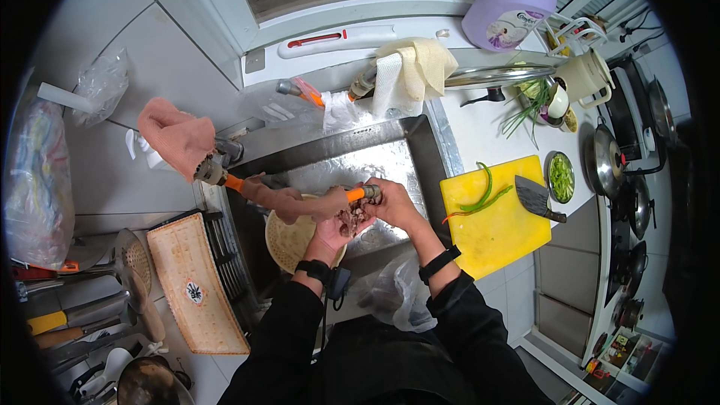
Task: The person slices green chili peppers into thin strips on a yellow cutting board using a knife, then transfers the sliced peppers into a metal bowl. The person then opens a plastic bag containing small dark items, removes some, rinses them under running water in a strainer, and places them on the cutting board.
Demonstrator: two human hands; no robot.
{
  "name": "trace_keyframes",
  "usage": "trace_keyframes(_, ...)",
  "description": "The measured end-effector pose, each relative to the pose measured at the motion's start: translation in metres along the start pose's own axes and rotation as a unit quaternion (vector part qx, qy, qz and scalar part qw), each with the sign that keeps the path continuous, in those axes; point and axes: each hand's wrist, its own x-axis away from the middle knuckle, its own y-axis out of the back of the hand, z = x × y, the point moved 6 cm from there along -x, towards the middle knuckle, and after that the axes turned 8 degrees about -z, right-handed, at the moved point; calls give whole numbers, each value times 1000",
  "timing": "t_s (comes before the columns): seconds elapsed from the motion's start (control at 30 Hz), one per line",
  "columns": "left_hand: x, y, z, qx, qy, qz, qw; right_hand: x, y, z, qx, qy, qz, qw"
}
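Observation:
Over a stainless steel sink (413,124), my left hand (331,234) is palm up, cupped under a clump of dark reddish-brown meat pieces (353,221). My right hand (397,206) closes on the clump from the right, its fingers partly hidden by the tap's metal nozzle (371,191). That nozzle ends an orange hose (234,183) wrapped in brownish cloth (275,200), just above the meat. Below my left hand, a round cream colander or basin (287,242) sits in the sink, partly covered by hand and hose. Its contents are hard to make out.
Right of the sink, a yellow cutting board (489,242) bears green chillies (485,188) and a cleaver (533,198). Beside it stands a bowl of chopped green vegetable (561,176). A clear plastic bag (402,292) hangs at the front edge. Cloths (413,70) drape over a second tap.

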Motion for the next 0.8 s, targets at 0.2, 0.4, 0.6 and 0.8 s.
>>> trace_keyframes(0.2,3,-7,-7,46,-21,19,999,-5,-10,0,-402,-123,-43,906)
trace_keyframes(0.4,-3,4,-8,72,-59,-104,990,-10,-3,45,-15,98,-135,986)
trace_keyframes(0.6,-27,2,-2,-33,-61,-106,992,2,4,12,26,-103,-88,990)
trace_keyframes(0.8,-43,6,7,-78,-41,-107,990,-4,20,-16,-140,-129,-137,972)
